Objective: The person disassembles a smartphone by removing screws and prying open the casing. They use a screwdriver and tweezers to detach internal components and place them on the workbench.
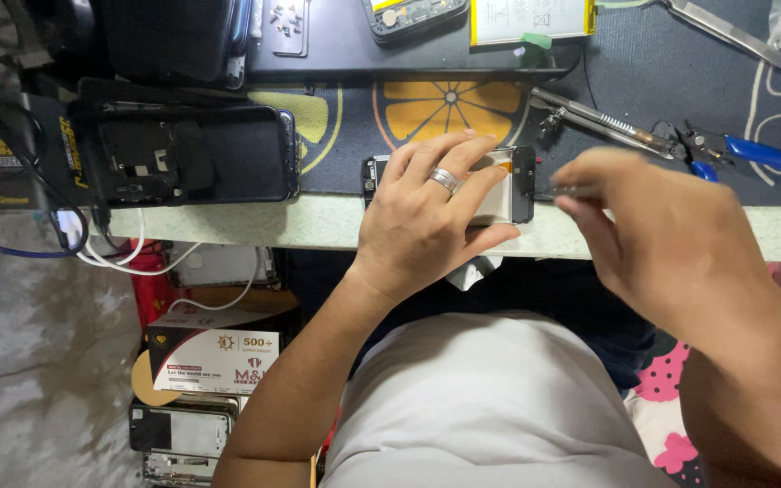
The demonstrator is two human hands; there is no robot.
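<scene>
Head view. My left hand (427,212) lies palm-down, fingers spread and curled over an opened smartphone (508,185) at the front edge of the counter (228,221), its grip pressing the phone flat. My right hand (671,248) hovers just right of the phone, wrist bent, fingers pinched shut on a thin metal tool (560,192) whose tip meets the phone's right end. Blue-handled pliers (752,154) lie beyond that hand.
</scene>
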